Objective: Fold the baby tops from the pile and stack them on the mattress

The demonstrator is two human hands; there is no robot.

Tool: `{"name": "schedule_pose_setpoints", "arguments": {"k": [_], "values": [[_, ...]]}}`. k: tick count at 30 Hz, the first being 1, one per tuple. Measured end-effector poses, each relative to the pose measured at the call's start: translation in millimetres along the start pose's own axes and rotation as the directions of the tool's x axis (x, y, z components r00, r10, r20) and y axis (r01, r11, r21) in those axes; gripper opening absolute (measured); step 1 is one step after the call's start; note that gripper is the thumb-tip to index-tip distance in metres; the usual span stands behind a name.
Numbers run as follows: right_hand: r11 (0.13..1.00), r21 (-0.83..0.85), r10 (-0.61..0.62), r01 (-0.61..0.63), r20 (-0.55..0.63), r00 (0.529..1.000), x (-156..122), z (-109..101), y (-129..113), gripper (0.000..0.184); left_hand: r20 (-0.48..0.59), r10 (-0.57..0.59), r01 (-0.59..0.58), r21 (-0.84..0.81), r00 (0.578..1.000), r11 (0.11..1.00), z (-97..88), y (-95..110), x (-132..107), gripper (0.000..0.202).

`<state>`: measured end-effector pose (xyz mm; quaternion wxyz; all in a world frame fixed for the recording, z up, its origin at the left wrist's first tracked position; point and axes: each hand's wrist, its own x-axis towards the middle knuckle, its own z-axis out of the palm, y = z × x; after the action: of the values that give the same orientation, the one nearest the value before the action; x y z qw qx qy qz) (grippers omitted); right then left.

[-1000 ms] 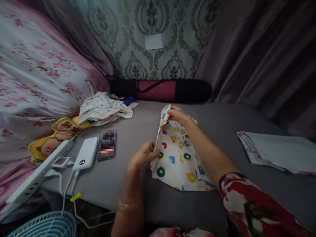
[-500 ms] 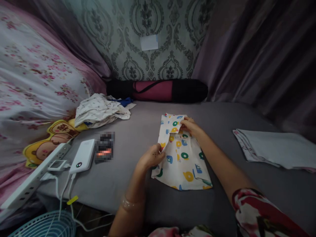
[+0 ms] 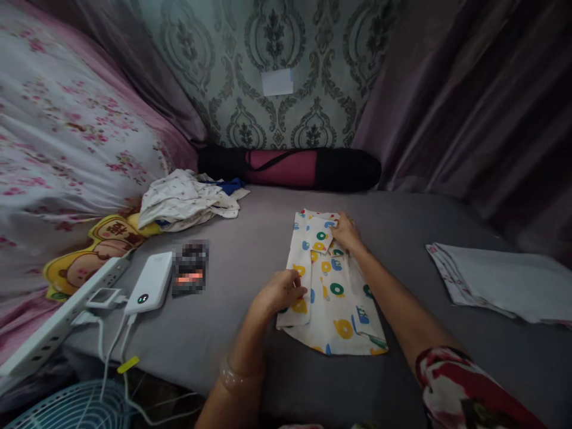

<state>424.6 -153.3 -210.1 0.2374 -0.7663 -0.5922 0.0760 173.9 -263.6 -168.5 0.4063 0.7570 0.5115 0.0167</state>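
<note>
A small white garment (image 3: 333,298) printed with coloured rings and shapes lies on the grey bed sheet (image 3: 250,250) in front of me. Its left side is folded over onto the middle. My left hand (image 3: 279,292) rests on that folded left edge with fingers curled, pinching the cloth. My right hand (image 3: 346,232) presses the folded flap down near the garment's top, fingers closed on the fabric.
A crumpled pile of white clothes (image 3: 185,199) lies at the back left. A folded white cloth (image 3: 500,280) lies at the right. A power bank (image 3: 149,283), a power strip (image 3: 67,313) and a blurred object (image 3: 190,268) sit at the left. A pink and black roll (image 3: 290,167) lies along the wall.
Both hands have carried the garment's raised left side over and laid it flat on the middle. My right hand has come down from the lifted corner onto the cloth.
</note>
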Motion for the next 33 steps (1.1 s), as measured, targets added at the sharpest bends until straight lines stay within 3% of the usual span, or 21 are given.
{"name": "schedule_pose_setpoints", "arguments": {"k": [2, 6, 11, 21, 28, 33], "values": [[0.992, -0.097, -0.089, 0.084, -0.048, 0.995, 10, 2, -10, 0.043, -0.022, 0.017, -0.016, 0.058, 1.000, 0.998, 0.5, 4, -3, 0.013], [0.963, -0.142, -0.213, 0.228, 0.113, 0.971, 33, 16, -44, 0.035, -0.036, 0.062, -0.059, 0.097, 0.997, 0.994, 4.3, 10, -6, 0.014], [0.960, -0.176, -0.184, 0.219, 0.198, 0.963, 59, 36, -73, 0.031, 0.005, 0.061, -0.061, 0.161, 0.998, 0.985, 6.9, 18, -7, 0.016], [0.957, -0.206, -0.148, 0.204, 0.256, 0.955, 74, 53, -73, 0.024, 0.003, 0.068, -0.067, 0.205, 0.998, 0.976, 9.1, 18, -4, 0.019], [0.953, -0.210, -0.177, 0.217, 0.194, 0.965, 68, 58, -80, 0.025, 0.048, 0.016, -0.030, 0.304, 0.999, 0.952, 6.4, 24, -4, 0.023], [0.947, -0.230, -0.199, 0.225, 0.132, 0.971, 56, 70, -82, 0.028, 0.045, 0.055, -0.066, 0.319, 0.997, 0.945, 12.6, 18, 0, 0.023]]}}
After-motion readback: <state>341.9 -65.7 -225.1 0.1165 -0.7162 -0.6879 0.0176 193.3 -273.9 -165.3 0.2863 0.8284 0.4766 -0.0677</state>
